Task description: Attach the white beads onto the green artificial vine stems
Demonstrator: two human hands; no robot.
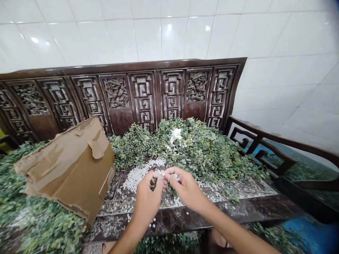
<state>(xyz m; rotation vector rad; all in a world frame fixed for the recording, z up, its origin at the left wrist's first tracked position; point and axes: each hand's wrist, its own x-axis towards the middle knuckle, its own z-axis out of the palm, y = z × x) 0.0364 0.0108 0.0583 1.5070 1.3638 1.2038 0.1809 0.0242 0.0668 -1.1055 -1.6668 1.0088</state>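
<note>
My left hand [149, 194] and my right hand [184, 185] meet over the seat of a carved wooden bench, fingertips nearly touching. A green leafy sprig [153, 183] is gripped in the curled fingers of my left hand, partly hidden by them. Thumb and forefinger of my right hand pinch a tiny whitish piece [163, 174] at the sprig's end. Loose small white pieces [139, 176] lie spread on the seat just beyond and around my hands. Behind them rises a heap of artificial green foliage [212, 144], with a clump of white pieces [176, 134] on top.
At left a torn brown cardboard box [79, 169] stands tilted on the bench, with more foliage [53, 225] beside it. The carved backrest [119, 116] runs along the tiled wall [148, 38]. A wooden armrest [286, 141] bounds the right. Blue material [304, 233] lies below right.
</note>
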